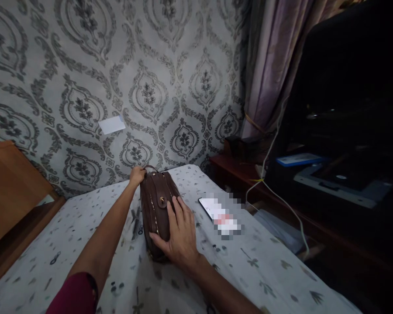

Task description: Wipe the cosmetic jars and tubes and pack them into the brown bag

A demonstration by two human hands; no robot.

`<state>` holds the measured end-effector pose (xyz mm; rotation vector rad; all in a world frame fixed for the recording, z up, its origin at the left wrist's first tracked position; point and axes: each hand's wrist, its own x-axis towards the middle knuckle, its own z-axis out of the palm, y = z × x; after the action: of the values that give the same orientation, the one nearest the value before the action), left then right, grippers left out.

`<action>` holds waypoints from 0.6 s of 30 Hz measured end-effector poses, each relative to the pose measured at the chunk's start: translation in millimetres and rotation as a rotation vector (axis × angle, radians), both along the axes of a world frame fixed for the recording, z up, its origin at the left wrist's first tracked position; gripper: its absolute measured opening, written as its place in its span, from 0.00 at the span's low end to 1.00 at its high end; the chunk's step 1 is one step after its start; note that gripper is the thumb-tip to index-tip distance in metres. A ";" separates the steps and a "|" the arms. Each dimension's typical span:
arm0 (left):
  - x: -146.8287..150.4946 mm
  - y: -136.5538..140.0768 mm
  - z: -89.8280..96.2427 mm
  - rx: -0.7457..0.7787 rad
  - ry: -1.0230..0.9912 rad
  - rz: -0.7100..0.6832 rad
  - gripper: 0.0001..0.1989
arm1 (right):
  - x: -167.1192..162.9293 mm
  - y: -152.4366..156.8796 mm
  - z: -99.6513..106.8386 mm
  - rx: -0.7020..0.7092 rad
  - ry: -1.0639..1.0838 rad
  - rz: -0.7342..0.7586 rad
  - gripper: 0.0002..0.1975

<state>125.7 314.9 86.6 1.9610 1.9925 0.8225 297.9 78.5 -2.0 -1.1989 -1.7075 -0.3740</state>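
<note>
A brown handbag [154, 192] with zips and a small gold-coloured clasp lies on the patterned bed sheet [118, 261]. My left hand [138, 175] is closed at its far left corner, next to the thin curved handle [151, 167]; the fingertips are partly hidden. Across the near right part of the bag rests my right hand [180, 231], thumb spread away from the stretched fingers. To the right of the bag, a phone [212, 211] lies face up with its screen lit and partly blurred out.
Patterned wallpaper [183, 87] rises behind the bed, with a white card [112, 125] on it. Wooden furniture [16, 192] stands at the left. On the right are a purple curtain [268, 65], a dark red shelf [229, 168] and a hanging white cable [281, 198].
</note>
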 end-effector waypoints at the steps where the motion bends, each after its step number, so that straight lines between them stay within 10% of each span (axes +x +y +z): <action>1: 0.8 -1.5 0.4 0.010 0.016 0.019 0.19 | -0.3 0.1 -0.2 0.000 0.002 0.001 0.41; 18: 13.5 -13.1 15.3 0.048 -0.037 -0.078 0.08 | -1.1 -1.7 2.1 -0.038 0.012 -0.003 0.40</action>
<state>139.2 301.8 101.8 2.0209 1.8798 0.8885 296.8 76.9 0.1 -1.2294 -1.7092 -0.3369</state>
